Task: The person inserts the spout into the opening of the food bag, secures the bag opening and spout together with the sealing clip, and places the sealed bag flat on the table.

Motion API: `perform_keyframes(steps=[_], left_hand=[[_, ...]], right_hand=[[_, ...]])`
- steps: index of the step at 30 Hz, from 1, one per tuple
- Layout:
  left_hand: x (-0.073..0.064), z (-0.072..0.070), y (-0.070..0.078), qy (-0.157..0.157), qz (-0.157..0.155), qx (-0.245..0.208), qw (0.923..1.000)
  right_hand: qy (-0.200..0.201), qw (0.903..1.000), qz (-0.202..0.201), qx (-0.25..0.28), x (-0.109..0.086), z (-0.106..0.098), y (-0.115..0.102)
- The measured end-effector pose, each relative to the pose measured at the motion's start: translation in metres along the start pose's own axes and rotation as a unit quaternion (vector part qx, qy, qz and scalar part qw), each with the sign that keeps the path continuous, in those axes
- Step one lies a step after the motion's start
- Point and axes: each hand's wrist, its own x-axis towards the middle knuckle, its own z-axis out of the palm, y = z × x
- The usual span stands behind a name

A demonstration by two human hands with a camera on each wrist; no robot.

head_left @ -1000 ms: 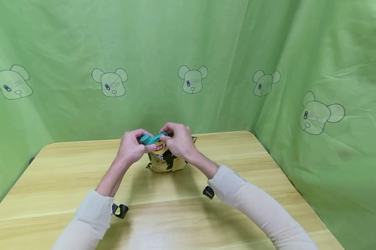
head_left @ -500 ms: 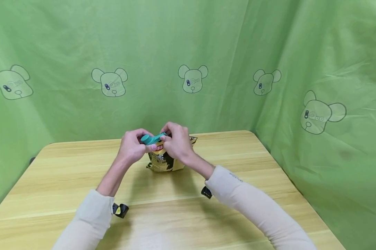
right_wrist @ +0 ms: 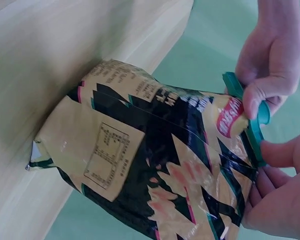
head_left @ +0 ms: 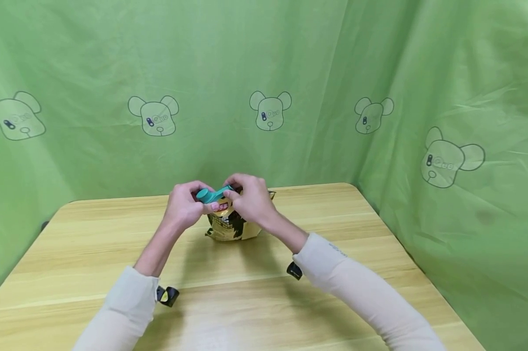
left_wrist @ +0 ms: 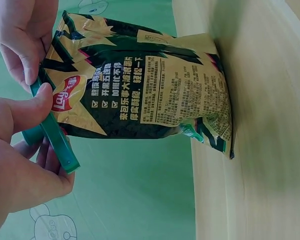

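A gold and black Lay's chip bag [left_wrist: 140,90] stands on the table, its top edge in a teal bag clip [head_left: 214,194] with a round cap on one side. In the head view, my left hand [head_left: 185,205] pinches the clip's left part, thumb on the near face and fingers behind. My right hand [head_left: 252,197] pinches the clip's right end at the bag's top corner. From the right wrist, the right thumb [right_wrist: 282,152] lies against the clip, with the other fingers partly hidden behind the bag. The clip's far side is mostly hidden.
The wooden table [head_left: 255,312] runs back to a green curtain [head_left: 211,73] printed with bear heads. A second curtain side [head_left: 479,219] stands along the table's right edge. Black wrist devices [head_left: 167,296] hang below both light sleeves.
My right hand and wrist shifted slightly left, then back to the right, while staying on the clip. The left hand, clip and bag hold almost the same position.
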Motion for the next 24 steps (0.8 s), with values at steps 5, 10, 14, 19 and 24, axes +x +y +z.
perform_keyframes(steps=[5, 10, 14, 19, 24], left_hand=[[-0.001, -0.002, 0.000, -0.007, 0.019, 0.017, 0.9997], [-0.003, -0.004, 0.001, -0.021, 0.025, 0.019, 0.9993], [-0.004, -0.005, 0.000, -0.025, 0.021, 0.011, 0.9994], [-0.007, -0.008, -0.006, -0.027, 0.007, 0.003, 0.9996], [-0.008, -0.008, -0.015, -0.034, -0.008, 0.020, 0.9992]], right_hand=[[-0.026, 0.9994, 0.017, -0.017, 0.001, -0.010, 0.003], [-0.043, 0.9964, 0.051, -0.053, -0.002, -0.024, 0.012], [-0.045, 0.9940, 0.068, -0.073, -0.006, -0.037, 0.023], [-0.040, 0.9944, 0.073, -0.065, -0.012, -0.046, 0.037], [-0.039, 0.9923, 0.112, -0.037, -0.022, -0.048, 0.056]])
